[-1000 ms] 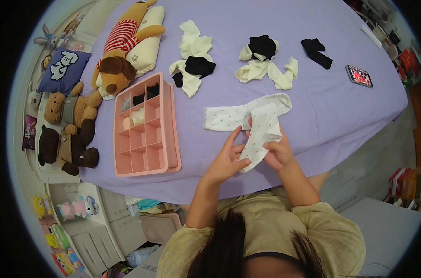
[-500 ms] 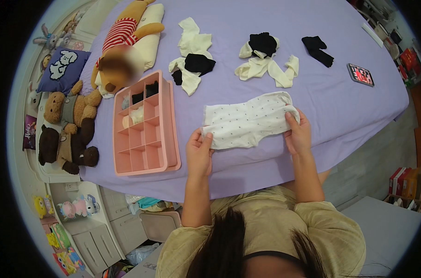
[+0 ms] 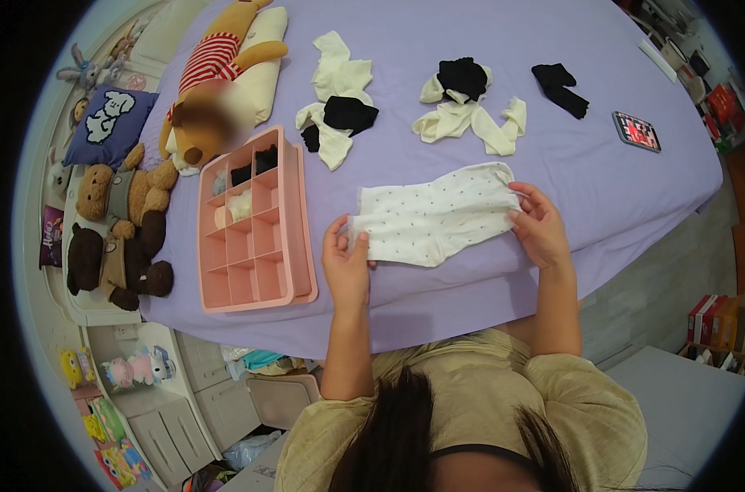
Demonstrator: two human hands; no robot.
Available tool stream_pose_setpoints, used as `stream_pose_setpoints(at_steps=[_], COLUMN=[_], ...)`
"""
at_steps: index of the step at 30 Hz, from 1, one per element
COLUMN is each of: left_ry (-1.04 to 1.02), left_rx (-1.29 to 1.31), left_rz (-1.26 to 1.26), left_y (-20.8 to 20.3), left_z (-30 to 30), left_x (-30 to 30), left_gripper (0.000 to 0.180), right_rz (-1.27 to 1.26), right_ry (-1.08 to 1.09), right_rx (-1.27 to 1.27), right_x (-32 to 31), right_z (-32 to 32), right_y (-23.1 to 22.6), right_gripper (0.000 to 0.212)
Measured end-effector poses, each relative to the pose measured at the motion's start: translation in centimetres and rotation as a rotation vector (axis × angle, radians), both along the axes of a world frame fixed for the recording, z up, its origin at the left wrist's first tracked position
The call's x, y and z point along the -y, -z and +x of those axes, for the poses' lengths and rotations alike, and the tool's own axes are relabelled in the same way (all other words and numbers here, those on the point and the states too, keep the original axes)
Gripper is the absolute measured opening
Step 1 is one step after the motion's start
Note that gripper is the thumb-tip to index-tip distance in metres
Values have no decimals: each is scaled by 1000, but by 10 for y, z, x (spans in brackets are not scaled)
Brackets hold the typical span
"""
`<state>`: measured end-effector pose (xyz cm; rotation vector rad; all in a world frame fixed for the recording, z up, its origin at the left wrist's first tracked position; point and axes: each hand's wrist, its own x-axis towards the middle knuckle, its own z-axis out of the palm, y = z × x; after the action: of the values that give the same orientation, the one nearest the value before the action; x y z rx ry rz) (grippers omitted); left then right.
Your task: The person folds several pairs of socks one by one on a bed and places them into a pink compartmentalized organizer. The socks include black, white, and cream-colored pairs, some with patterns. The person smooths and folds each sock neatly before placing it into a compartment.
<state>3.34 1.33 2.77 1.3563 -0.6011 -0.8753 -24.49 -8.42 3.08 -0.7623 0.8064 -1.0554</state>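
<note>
A pair of white socks with small dark dots [image 3: 434, 215] is stretched out sideways above the near part of the bed, one lying over the other. My left hand [image 3: 345, 258] pinches the cuff end between thumb and fingers. At the toe end, my right hand [image 3: 543, 225] holds the edge with its fingertips, thumb below. Left of my left hand stands a pink divided box [image 3: 287, 246], with rolled black [image 3: 266, 158], grey and cream socks [image 3: 240, 205] in some far compartments. Beyond lie loose cream and black socks [image 3: 350, 115], another such cluster [image 3: 463, 79] and black socks [image 3: 563, 88].
A phone [image 3: 637, 131] lies at the right of the purple bedsheet [image 3: 438, 25]. Plush toys, among them a brown bear [image 3: 102, 193] and a dog in red stripes [image 3: 212, 61], line the left side with a purple cushion [image 3: 110, 123]. Boxes [image 3: 713, 320] stand at the far right.
My right hand has shifted slightly right and its fingers have spread to the edge of the toe end. My left hand has moved a little left with the cuff end.
</note>
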Motion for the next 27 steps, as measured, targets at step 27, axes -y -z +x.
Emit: stream_pose_setpoints(at_steps=[27], left_ry=[467], left_rx=[909], left_rz=[-324], left_y=[-3], left_z=[-93], left_x=[83], left_gripper=[16], right_rz=[-119], right_ry=[133], right_rx=[-299], right_x=[-3], right_z=[14], right_y=[16], right_gripper=[11])
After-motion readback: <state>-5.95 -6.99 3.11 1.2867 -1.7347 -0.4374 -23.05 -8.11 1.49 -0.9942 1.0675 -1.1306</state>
